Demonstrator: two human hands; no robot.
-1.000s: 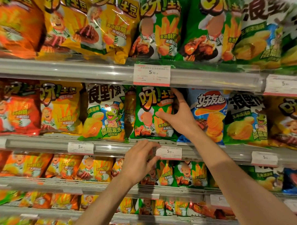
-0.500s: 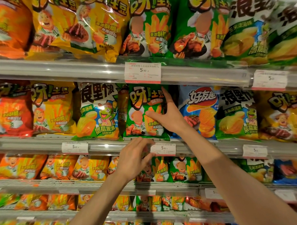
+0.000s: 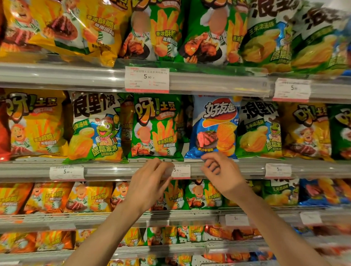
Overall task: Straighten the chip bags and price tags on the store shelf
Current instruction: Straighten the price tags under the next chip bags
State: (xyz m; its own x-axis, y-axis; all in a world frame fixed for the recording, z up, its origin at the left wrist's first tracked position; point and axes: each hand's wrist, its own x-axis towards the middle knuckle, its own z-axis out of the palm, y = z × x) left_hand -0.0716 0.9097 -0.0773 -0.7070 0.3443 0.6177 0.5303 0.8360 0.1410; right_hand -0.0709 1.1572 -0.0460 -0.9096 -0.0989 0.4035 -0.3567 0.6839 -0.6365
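Setting: store shelving fills our view, tiers of chip bags behind clear rails (image 3: 218, 85) that carry price tags.
Left hand: our left hand (image 3: 150, 182) is at the middle rail, fingers curled over the left end of the central price tag (image 3: 182, 171); it appears to pinch or press that edge, though the contact point is hidden behind the fingers.
Right hand: our right hand (image 3: 219, 169) hovers just right of the same tag, fingers loosely curled and holding nothing, just below the blue chip bag (image 3: 214, 127).
Task item, near: the central price tag sits in the middle rail, roughly level, its left part covered.
Task item, behind: the green chip bag (image 3: 154, 127) stands upright, facing front, directly above the tag; the blue chip bag beside it also faces front.
Done, by our judgement: these two bags look straightened.
In hand: we judge the tag alignment to be the current step.
Left, same shelf: the left tag (image 3: 66, 173) and right tag (image 3: 277, 170) are untouched; we cannot tell whether they need correction.
Left, far: the top-shelf bags (image 3: 71, 27) lean and overlap; the large upper tag (image 3: 147, 79) hangs slightly askew.
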